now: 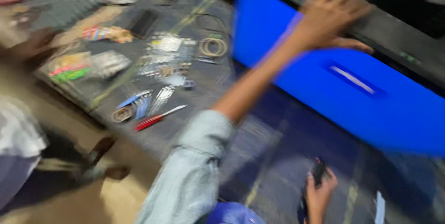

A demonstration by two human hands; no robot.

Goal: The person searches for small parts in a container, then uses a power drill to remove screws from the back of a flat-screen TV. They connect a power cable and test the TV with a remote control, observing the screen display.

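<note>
1. The left hand (pixel 331 15) reaches far forward with its sleeve pushed up the arm; its grip is spread flat, fingers apart, on the top edge of a flat screen (pixel 333 75) that glows blue
2. The screen lies tilted across the right half of the view, its dark frame under the left palm and a small pale bar showing in the blue
3. The right hand (pixel 319 194) sits low, near the bottom edge, its grip clamped on a black remote control (pixel 317 173) that points up toward the screen
4. A dark patterned surface (pixel 208 80) runs under and left of the screen
5. On it, well apart from both hands, lie a red-handled tool (pixel 155 118), blue-handled tools (pixel 134 99), a coil of tan wire (pixel 213 47) and small clear packets of parts (pixel 162 57)
6. Motion blur hides finer detail
7. Another person's arm (pixel 28 43) shows at the left edge, beside the surface
</note>
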